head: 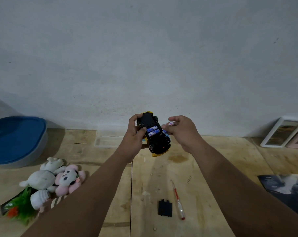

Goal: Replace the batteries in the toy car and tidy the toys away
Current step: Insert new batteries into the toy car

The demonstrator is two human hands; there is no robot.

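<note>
I hold a yellow toy car (157, 142) upside down in my left hand (133, 135), its black underside and wheels facing me. Two blue and white batteries (152, 131) lie in its open compartment. My right hand (182, 132) is just right of the car, fingers pinched on a battery (171, 124) with a white and pink end; a second battery end shows under its fingers beside the car. The black battery cover (165, 208) lies on the wooden floor near me, next to a clear-handled screwdriver (178, 199) with a red tip.
Plush toys (56, 180) and a green plastic plant (22, 207) lie at the left. A blue-lidded tub (16, 141) stands at far left. A clear tray (107, 141) sits by the wall. Picture frames (281, 132) lean at right; a dark booklet (285, 189) lies lower right.
</note>
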